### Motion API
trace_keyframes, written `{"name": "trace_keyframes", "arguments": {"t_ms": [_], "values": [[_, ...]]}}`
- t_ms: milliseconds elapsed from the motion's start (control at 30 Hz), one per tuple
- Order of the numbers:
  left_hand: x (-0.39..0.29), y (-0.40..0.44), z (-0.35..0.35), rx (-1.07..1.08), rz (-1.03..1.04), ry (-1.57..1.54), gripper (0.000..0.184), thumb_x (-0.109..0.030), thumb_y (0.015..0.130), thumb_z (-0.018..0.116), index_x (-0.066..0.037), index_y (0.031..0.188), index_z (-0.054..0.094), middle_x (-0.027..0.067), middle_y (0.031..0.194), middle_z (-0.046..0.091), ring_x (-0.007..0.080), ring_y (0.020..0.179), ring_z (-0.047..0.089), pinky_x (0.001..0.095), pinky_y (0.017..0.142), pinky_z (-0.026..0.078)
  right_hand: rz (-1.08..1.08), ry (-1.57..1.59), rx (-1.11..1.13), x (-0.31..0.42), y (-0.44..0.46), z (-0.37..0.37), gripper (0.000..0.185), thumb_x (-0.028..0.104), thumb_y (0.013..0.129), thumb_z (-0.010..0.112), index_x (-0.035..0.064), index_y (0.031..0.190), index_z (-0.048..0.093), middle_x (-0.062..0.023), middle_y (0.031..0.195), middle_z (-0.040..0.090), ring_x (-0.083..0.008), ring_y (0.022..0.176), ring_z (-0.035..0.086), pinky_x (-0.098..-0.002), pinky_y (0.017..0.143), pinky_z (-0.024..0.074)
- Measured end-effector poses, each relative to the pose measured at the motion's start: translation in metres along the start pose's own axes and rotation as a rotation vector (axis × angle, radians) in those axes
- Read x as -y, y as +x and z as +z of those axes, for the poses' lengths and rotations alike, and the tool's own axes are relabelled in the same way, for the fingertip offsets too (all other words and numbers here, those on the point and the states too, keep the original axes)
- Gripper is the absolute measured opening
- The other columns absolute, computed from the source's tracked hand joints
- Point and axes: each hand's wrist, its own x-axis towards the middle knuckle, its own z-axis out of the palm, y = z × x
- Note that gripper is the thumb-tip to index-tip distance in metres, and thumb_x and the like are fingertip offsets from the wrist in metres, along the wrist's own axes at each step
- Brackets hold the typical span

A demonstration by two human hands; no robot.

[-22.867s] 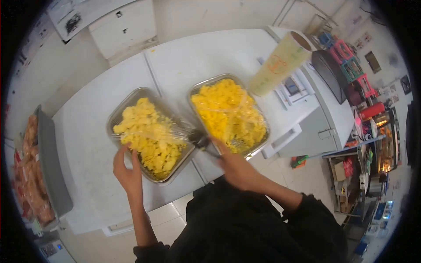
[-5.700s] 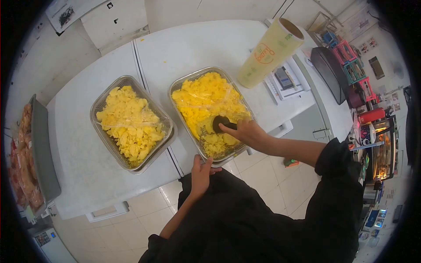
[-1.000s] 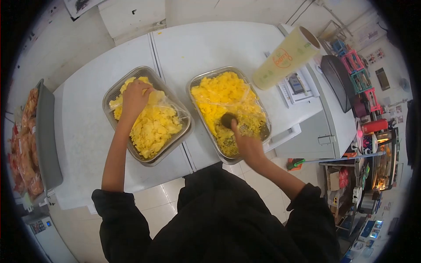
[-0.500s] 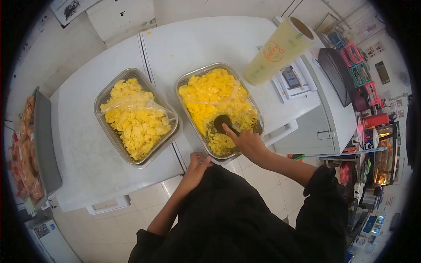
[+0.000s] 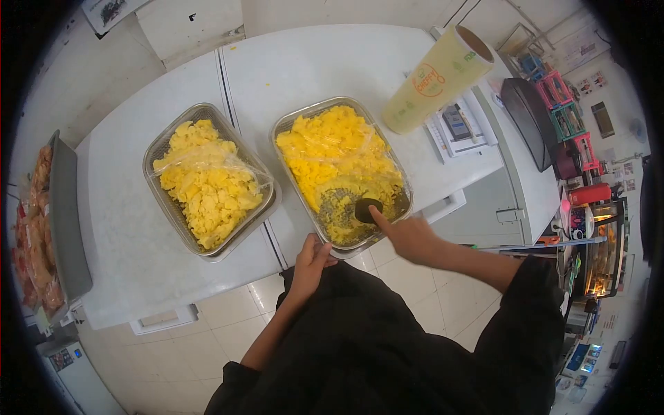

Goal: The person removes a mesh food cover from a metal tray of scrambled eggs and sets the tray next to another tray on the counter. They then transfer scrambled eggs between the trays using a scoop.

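My right hand (image 5: 413, 238) is closed round a black spoon (image 5: 368, 210), index finger stretched onto its round head. The head rests in the near right part of a metal mesh tray (image 5: 294, 185) of crumbly yellow food (image 5: 332, 149). Mesh shows through a thinner layer left of the spoon, and clear plastic film lies across the middle of the food. My left hand (image 5: 311, 266) grips the tray's near left corner, its fingertips partly hidden. To the left, a second mesh tray (image 5: 164, 200) holds a heap of similar yellow food (image 5: 211, 187) under film.
A large cling film roll (image 5: 418, 90) stands at the back right, beside a calculator (image 5: 456, 122) on papers. A grey tray (image 5: 72, 228) of bagged items stands at the far left. The white table's (image 5: 131, 263) near edge lies before my body.
My right hand has moved the spoon right and towards me, and more mesh shows where it was. My left hand stays at the tray's corner. The view has shifted slightly.
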Motion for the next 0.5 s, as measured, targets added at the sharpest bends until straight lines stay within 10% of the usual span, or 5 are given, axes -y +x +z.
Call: {"name": "trace_keyframes", "arguments": {"t_ms": [333,433,500], "values": [[-0.022,-0.005,0.008,0.023,0.026,0.003,0.019,-0.020,0.092,0.045,-0.003,0.101,0.042,0.0073,0.087,0.059,0.0131,0.074,0.060,0.0262,0.069,0.051,-0.053,0.862,0.002,0.025,0.017,-0.017,0.044,0.020,0.086,0.043,-0.0041,0.122,0.033,-0.0261,0.075,0.060,-0.0425,0.068,0.059,-0.0448,0.058,0.0470],[-0.034,-0.008,0.009,0.014,-0.001,0.011,0.017,-0.018,0.091,0.047,-0.003,0.098,0.043,0.0078,0.085,0.060,0.0125,0.073,0.061,0.0256,0.068,0.051,0.164,1.614,0.386,0.013,0.009,-0.023,0.047,0.028,0.093,0.038,0.0109,0.136,0.024,0.0067,0.055,0.026,-0.0033,0.044,0.023,-0.0181,0.038,0.0157],[-0.038,-0.008,0.009,0.002,-0.022,0.038,0.016,-0.018,0.090,0.049,-0.004,0.097,0.045,0.0072,0.083,0.060,0.0117,0.071,0.060,0.0245,0.067,0.051,0.130,1.826,0.438,0.002,0.006,-0.004,0.045,0.027,0.094,0.038,0.0122,0.135,0.027,0.0071,0.056,0.024,-0.0028,0.045,0.021,-0.0173,0.038,0.0151]]}}
